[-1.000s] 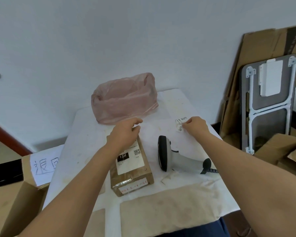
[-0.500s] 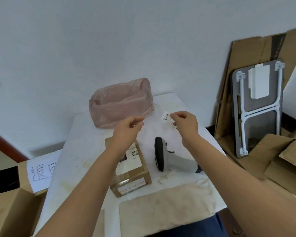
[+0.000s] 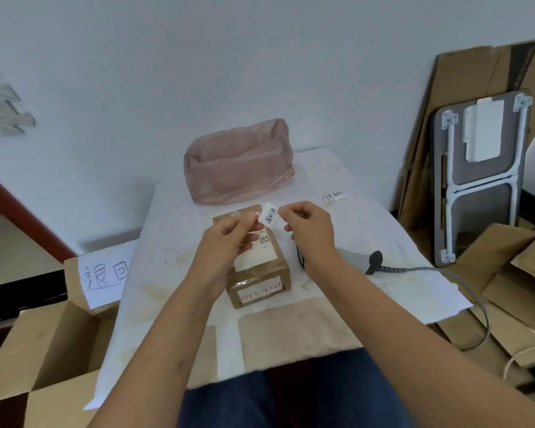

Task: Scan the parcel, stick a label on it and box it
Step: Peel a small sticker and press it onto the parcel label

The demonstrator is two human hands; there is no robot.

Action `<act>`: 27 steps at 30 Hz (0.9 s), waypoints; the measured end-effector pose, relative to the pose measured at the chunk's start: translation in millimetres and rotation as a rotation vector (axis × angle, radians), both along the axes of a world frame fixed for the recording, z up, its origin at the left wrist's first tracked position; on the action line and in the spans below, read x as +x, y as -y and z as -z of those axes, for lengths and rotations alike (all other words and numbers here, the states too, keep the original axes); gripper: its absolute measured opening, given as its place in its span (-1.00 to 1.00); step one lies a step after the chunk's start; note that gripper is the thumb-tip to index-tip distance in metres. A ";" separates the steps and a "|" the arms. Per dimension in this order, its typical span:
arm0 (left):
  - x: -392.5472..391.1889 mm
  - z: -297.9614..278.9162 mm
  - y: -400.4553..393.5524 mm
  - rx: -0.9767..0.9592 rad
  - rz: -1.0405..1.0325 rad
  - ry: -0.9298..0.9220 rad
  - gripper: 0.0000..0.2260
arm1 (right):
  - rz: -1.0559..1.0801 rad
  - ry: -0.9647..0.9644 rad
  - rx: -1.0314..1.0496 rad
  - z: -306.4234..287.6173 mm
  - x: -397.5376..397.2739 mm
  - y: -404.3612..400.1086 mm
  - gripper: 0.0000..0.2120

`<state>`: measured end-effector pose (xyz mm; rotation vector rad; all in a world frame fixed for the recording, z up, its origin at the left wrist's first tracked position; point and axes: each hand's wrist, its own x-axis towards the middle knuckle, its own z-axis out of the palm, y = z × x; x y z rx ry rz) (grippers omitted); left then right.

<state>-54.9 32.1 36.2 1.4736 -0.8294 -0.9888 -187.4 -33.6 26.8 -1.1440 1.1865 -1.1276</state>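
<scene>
Label (image 3: 268,216) pinched between both hands, above parcel (image 3: 257,267).

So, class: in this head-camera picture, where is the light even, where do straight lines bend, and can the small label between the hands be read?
Head view: the light is soft and even, with no hard shadows on the table; the wide lens bows the flattened cardboard at the right edge; the small label, pinched between the left hand and right hand above the parcel, shows handwriting too small to read surely.

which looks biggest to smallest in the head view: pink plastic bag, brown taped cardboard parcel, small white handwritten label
1. pink plastic bag
2. brown taped cardboard parcel, partly hidden by the hands
3. small white handwritten label

The bag sits farther back yet looks larger.
</scene>
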 end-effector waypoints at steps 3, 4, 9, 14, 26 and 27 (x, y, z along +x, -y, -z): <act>3.1 6.6 -10.3 0.001 -0.014 -0.028 -0.80 | -0.007 -0.002 0.004 1.6 3.4 -9.9 -0.92; 3.6 8.3 -12.2 0.002 -0.020 -0.024 -0.82 | -0.010 -0.009 0.007 2.8 4.9 -12.3 -0.94; 4.2 13.8 -20.0 -0.001 -0.015 -0.018 -0.82 | 0.013 -0.019 0.020 5.5 9.6 -23.4 -0.92; -0.5 17.2 -23.0 0.007 -0.020 -0.015 -0.91 | -0.008 0.076 0.064 3.0 11.1 -29.4 -0.89; 10.2 13.8 -23.0 -0.003 -0.112 -0.045 -0.86 | -0.154 0.209 0.194 2.8 7.5 -34.2 -0.88; 10.5 13.2 -23.5 -0.003 -0.106 -0.040 -0.86 | -0.174 0.209 0.188 3.5 7.0 -34.6 -0.86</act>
